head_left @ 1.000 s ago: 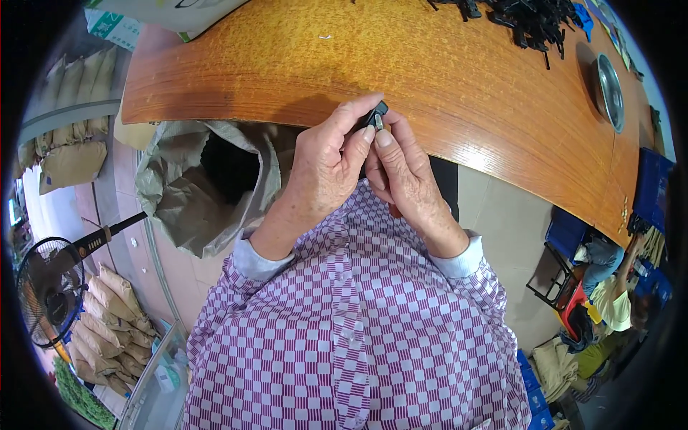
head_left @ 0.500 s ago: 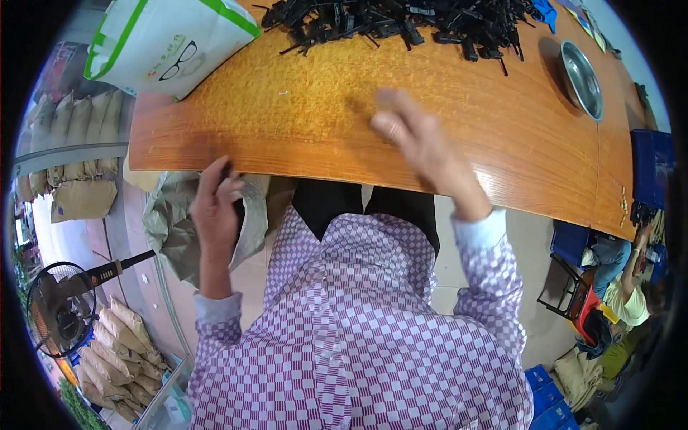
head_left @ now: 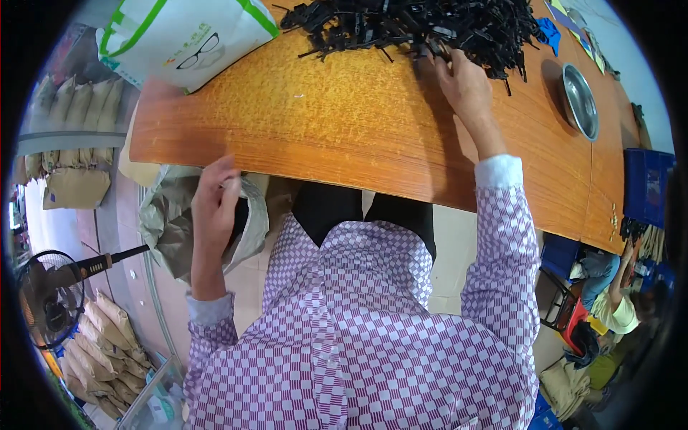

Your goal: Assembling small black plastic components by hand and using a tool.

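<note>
My right hand (head_left: 466, 84) reaches to the near edge of a heap of small black plastic parts (head_left: 401, 25) at the table's far side. Its bent fingertips close around a part at the heap's edge; the part itself is mostly hidden. My left hand (head_left: 215, 204) hangs off the table's front edge, over the mouth of a grey woven sack (head_left: 168, 222). Its fingers are curled together, and whatever is between them cannot be made out. The wooden table (head_left: 322, 136) has a worn yellowish patch in the middle.
A white bag with green trim (head_left: 186, 50) stands at the table's far left. A steel bowl (head_left: 579, 102) sits on the right, near a blue cloth (head_left: 549, 36). A fan (head_left: 54, 297) and stacked paper sacks (head_left: 107, 344) are at left; another person (head_left: 615, 304) is at right.
My right hand has moved away from me and rightward, from above the table's middle to the black heap. My left hand stays over the sack. The view has shifted slightly.
</note>
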The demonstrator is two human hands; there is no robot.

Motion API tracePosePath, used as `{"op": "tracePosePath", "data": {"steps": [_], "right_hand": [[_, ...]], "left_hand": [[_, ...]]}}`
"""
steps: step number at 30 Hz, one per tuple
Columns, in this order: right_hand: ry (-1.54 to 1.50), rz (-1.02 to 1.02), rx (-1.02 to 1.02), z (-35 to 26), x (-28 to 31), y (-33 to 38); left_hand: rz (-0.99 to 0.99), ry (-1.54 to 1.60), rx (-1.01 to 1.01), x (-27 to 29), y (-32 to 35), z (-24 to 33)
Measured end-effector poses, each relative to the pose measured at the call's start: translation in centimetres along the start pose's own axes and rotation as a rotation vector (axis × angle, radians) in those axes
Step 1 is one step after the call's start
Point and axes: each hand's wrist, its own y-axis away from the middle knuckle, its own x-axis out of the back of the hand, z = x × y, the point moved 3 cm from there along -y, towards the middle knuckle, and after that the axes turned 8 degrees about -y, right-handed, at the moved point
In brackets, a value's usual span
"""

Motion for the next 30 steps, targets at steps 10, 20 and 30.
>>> {"op": "tracePosePath", "data": {"steps": [10, 20, 30], "right_hand": [[-0.15, -0.024, 0.219, -7.8, 2.2, 5.3], [-0.335, -0.314, 0.399, -11.1, 2.4, 6.7], [-0.152, -0.36, 0.769, -11.5, 4.4, 9.9]], "left_hand": [[-0.49, 0.748, 0.237, -10.5, -9.5, 6.7], [-0.641, 1.092, 0.4, -12.1, -9.3, 5.4], [-0.85, 1.189, 0.487, -11.3, -4.5, 7.2]]}}
